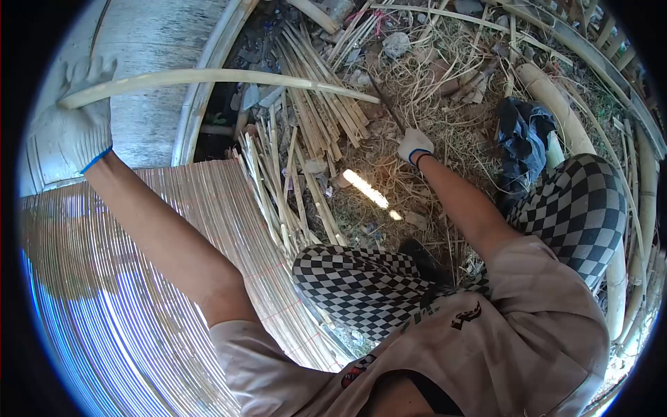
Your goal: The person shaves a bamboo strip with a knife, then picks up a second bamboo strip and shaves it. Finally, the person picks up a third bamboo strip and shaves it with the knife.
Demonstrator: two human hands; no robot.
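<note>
My left hand (pixel 82 135), in a white glove with a blue cuff, is at the upper left with a long pale bamboo strip (pixel 208 78) across its palm. The strip's near end is in that hand, and the fingers show beyond it. It arcs to the right, its far end close to the blade of a knife (pixel 389 104). My right hand (pixel 415 144), also gloved, is closed around the knife's handle, which the fingers hide. The thin dark blade points up and left over the littered ground.
Bundles of split bamboo strips (pixel 319 90) and thin sticks (pixel 271 181) lie ahead. A slatted bamboo blind (pixel 160 243) spans the left, below a pale weathered panel (pixel 149 132). Shavings (pixel 451 83) cover the ground. At the right are a black plastic bag (pixel 524 139) and a thick bamboo pole (pixel 556 104).
</note>
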